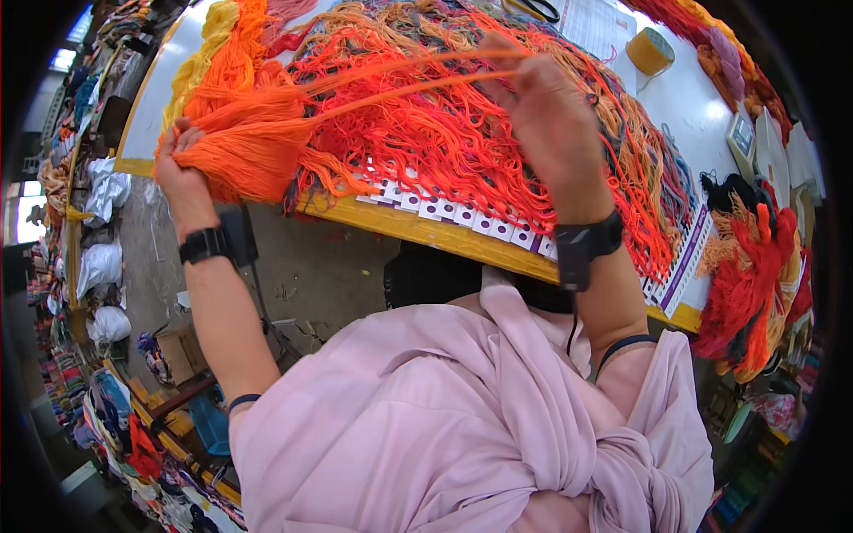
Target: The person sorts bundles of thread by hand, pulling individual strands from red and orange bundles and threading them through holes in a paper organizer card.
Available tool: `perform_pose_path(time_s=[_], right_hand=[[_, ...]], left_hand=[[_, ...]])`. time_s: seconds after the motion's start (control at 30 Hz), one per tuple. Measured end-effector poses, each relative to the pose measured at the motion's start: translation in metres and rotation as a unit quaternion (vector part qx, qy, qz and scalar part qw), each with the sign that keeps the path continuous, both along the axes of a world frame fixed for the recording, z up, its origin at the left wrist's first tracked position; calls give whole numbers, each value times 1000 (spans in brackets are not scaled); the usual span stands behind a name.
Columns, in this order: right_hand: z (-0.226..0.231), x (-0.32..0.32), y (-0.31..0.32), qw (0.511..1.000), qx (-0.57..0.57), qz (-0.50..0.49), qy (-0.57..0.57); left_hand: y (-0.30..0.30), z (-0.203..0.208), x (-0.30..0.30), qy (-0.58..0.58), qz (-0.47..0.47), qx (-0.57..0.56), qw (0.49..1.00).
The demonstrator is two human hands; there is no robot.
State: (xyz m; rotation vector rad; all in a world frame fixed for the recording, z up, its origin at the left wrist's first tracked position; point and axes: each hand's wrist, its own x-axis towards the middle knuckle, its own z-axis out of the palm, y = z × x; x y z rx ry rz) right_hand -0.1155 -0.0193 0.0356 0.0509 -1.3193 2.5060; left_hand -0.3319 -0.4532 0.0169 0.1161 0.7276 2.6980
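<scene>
At the table's left side, my left hand (184, 169) is closed round the edge of a thick bundle of bright orange yarn (253, 151). Two orange strands (400, 87) run taut from that bundle across to my right hand (558, 129), which is raised with its fingers pinched on them. Beneath the strands lies a wide heap of red-orange yarn (418, 133), mixed with tan and grey threads toward the back and right. White cards with purple dots (462, 213) line the heap's front edge, and yarn ends hang over them.
The white table has a yellow front edge (418, 233). Yellow yarn (213, 44) lies at the back left. A yellow roll (650, 51) stands back right, near a small device with a display (740, 135). Red and black hanks (755, 275) hang at the right corner.
</scene>
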Motion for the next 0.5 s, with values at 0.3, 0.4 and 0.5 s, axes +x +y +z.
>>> perform_pose_path(time_s=[0.3,0.4,0.5], right_hand=[[39,139,274,330,672,-619,-239],[46,188,344,286,674,-654,-191],[8,97,184,660,579,-416,-238]], left_hand=[[-99,82,-75,4,413,-235,880],[-65,107,-61,131,270,-310,902],[60,57,20,107,27,-307,945]])
